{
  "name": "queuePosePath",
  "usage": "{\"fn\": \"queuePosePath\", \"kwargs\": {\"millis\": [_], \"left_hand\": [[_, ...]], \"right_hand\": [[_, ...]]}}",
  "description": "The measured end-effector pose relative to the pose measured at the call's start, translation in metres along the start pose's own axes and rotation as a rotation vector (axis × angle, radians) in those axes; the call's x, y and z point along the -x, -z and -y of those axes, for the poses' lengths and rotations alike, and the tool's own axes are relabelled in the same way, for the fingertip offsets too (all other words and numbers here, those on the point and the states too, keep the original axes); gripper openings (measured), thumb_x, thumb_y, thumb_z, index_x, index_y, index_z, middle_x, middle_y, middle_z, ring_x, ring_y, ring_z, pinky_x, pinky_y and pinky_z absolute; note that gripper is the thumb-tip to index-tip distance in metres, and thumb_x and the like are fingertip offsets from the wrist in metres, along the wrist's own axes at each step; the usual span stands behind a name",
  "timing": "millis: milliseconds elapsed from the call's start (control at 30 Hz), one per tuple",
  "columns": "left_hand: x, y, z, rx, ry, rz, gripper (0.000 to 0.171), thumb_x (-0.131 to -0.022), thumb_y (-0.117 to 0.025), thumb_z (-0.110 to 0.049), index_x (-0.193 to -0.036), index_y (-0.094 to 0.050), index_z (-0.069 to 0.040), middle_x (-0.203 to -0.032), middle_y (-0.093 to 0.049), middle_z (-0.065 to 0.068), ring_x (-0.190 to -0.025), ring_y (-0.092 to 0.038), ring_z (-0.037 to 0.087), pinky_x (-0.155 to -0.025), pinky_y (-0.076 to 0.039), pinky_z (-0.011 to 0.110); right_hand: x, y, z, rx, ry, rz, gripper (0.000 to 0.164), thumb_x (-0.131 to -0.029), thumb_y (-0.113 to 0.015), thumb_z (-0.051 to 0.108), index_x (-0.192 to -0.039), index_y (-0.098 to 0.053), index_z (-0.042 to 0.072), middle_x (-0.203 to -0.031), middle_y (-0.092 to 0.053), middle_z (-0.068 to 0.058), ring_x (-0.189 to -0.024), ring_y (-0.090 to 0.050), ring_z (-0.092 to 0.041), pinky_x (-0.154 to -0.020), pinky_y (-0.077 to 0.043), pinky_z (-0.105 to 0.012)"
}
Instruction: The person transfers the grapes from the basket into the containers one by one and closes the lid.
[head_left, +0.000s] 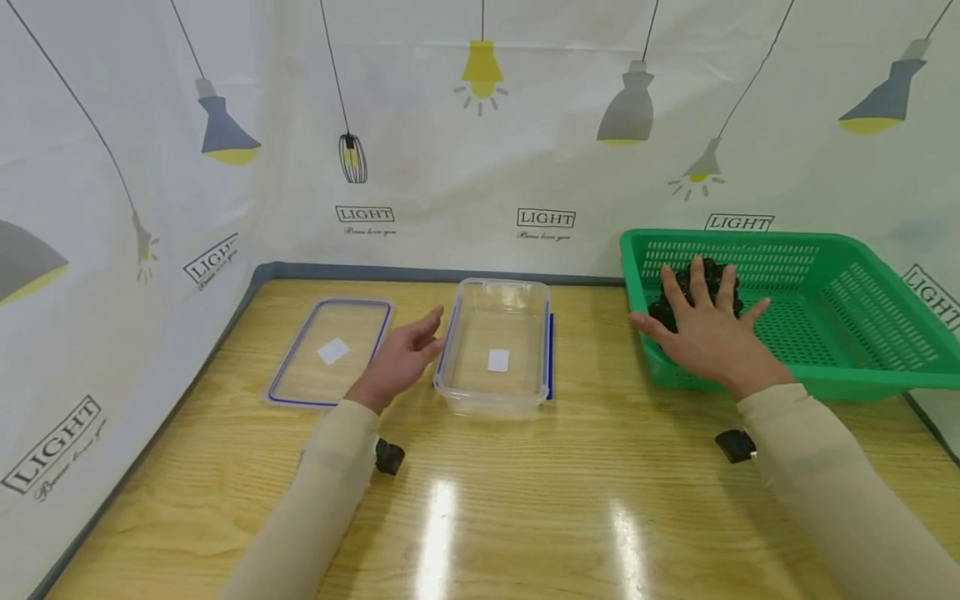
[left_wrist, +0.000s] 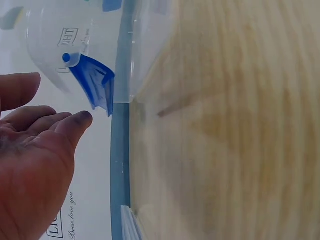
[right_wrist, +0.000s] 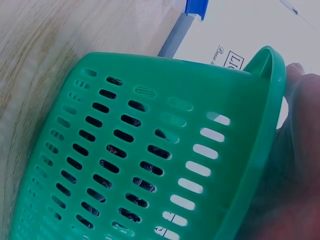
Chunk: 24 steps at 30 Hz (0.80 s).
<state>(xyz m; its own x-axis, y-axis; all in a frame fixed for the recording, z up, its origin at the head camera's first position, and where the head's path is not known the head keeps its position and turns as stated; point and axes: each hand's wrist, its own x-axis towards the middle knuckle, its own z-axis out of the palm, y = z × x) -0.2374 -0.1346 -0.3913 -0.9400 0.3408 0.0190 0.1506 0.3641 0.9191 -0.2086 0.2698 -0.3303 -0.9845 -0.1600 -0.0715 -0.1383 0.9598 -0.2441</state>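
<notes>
My right hand (head_left: 708, 333), fingers spread and palm down, is over a cluster of dark, glossy round things (head_left: 663, 315) that look like black grapes. They lie at the left end of a green plastic basket (head_left: 862, 385) and show through its slots in the right wrist view. The hand covers much of the cluster. Beside the left wall of a clear plastic container (head_left: 491, 402) hovers my left hand (head_left: 401, 358), fingers loosely extended and holding nothing. Blue clip flaps hang from the container's sides, one flap (left_wrist: 95, 82) close to the fingertips in the left wrist view.
A clear lid (head_left: 303, 375) with a blue seal and a white label lies flat at the left of the wooden table (head_left: 525, 500). White cloth (head_left: 435, 167) printed with lamps rises behind the table and along its sides. Each wrist wears a black strap-like piece.
</notes>
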Motion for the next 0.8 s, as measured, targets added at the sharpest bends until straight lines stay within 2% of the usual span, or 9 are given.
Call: {"fn": "queuePosePath", "kwargs": {"millis": [100,233,433,600,800], "left_hand": [[0.001,-0.002,0.003,0.021,0.03,0.008,0.056,-0.104,-0.049,-0.008,-0.155,-0.025,-0.008,-0.158,-0.024,0.009,-0.141,-0.032,0.029,-0.111,-0.032,0.037],[0.003,-0.003,0.003,0.04,0.037,0.023,0.056,-0.105,-0.047,-0.008,-0.155,-0.023,-0.007,-0.159,-0.023,0.01,-0.142,-0.028,0.026,-0.112,-0.032,0.039],[0.003,-0.004,0.007,0.019,0.021,0.0,0.052,-0.104,-0.047,-0.008,-0.153,-0.029,-0.003,-0.156,-0.031,0.012,-0.14,-0.032,0.028,-0.11,-0.035,0.041],[0.003,-0.005,0.01,0.051,0.025,-0.012,0.049,-0.105,-0.048,-0.01,-0.151,-0.034,-0.004,-0.154,-0.035,0.01,-0.139,-0.034,0.025,-0.111,-0.033,0.04],[0.004,-0.005,0.012,0.083,0.035,-0.012,0.048,-0.105,-0.048,-0.01,-0.151,-0.036,-0.005,-0.154,-0.036,0.008,-0.138,-0.036,0.024,-0.111,-0.034,0.039]], "right_hand": [[0.0,0.0,0.0,0.0,0.0,0.004,0.093,-0.095,-0.024,0.072,-0.157,0.01,0.012,-0.153,0.031,-0.022,-0.127,0.04,-0.048,-0.081,0.021,-0.083],[0.0,0.001,0.0,-0.001,0.002,0.008,0.092,-0.096,-0.024,0.072,-0.157,0.008,0.011,-0.153,0.031,-0.023,-0.127,0.039,-0.048,-0.082,0.021,-0.083],[-0.001,0.0,0.002,0.0,0.008,0.004,0.092,-0.096,-0.025,0.072,-0.157,0.008,0.012,-0.153,0.031,-0.021,-0.127,0.039,-0.048,-0.082,0.021,-0.083],[-0.002,0.0,0.002,-0.003,0.015,0.005,0.091,-0.096,-0.025,0.072,-0.157,0.01,0.013,-0.153,0.031,-0.021,-0.128,0.038,-0.047,-0.083,0.021,-0.083],[-0.011,0.016,-0.007,-0.009,0.024,-0.014,0.092,-0.095,-0.028,0.073,-0.158,0.005,0.015,-0.156,0.022,-0.024,-0.133,0.032,-0.047,-0.087,0.019,-0.081]]}}
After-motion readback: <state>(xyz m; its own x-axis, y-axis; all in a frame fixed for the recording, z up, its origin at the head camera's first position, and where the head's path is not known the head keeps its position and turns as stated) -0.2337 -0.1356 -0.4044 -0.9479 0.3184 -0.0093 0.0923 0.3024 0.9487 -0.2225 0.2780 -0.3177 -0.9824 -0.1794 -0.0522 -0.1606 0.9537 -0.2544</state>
